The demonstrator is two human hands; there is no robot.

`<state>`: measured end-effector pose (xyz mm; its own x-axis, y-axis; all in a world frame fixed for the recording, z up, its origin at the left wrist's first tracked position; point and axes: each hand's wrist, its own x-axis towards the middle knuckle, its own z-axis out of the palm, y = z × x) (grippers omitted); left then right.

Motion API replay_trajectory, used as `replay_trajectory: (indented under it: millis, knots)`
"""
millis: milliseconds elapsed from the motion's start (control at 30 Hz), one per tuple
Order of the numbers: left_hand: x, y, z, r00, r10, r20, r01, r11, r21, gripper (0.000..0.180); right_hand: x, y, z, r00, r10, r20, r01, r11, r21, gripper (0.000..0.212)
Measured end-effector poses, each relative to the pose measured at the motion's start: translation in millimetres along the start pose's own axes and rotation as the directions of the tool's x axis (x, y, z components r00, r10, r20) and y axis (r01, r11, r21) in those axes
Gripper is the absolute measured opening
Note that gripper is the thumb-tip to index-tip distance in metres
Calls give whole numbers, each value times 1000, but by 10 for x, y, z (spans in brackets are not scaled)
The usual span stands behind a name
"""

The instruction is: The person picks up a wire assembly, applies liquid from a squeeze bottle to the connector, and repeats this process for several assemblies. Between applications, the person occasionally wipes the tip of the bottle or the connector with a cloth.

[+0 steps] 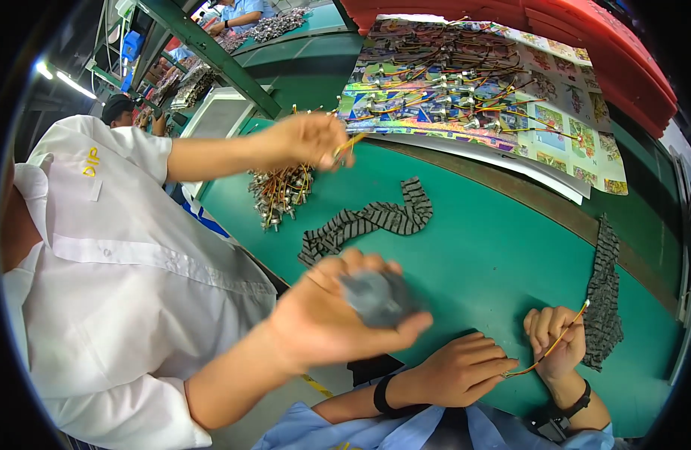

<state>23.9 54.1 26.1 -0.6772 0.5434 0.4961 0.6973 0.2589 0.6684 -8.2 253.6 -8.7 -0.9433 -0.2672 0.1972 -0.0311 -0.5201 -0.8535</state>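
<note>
A thin cable of yellow, red and dark wires, with a small white connector at its upper end, runs between my hands near the table's front edge. My left hand pinches its lower end in closed fingers. The curled fingers of my right hand grip the wires below the connector. Whether a part sits in my left fingertips is too small to tell. Just right of my right hand lies a dark striped cloth strip.
At left, a white-shirted co-worker holds a blurred grey lump and a small wired part. A wired metal parts pile and striped strip lie on the green table. Behind are picture-printed sheets bearing wired parts, and red stacks.
</note>
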Motion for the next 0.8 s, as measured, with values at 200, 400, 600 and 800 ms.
replay_trajectory:
  millis: [200,400,600,800]
  knots:
    - [-534,-174,-1128,978,137,155,-188,900,393,28,-4,-49,77,973,70,-222,-72,997,-2,41]
    - [-687,-209,-1175,925,212,316,-372,672,640,26,307,-410,183,779,-164,-605,78,983,-166,32]
    - [-599,-275,-1098,855,215,473,-516,247,820,24,86,-817,-81,719,-534,-444,252,797,-549,38]
    - [-461,-244,-1062,805,105,584,-547,-252,798,23,-43,-771,106,877,-474,77,363,549,-753,41]
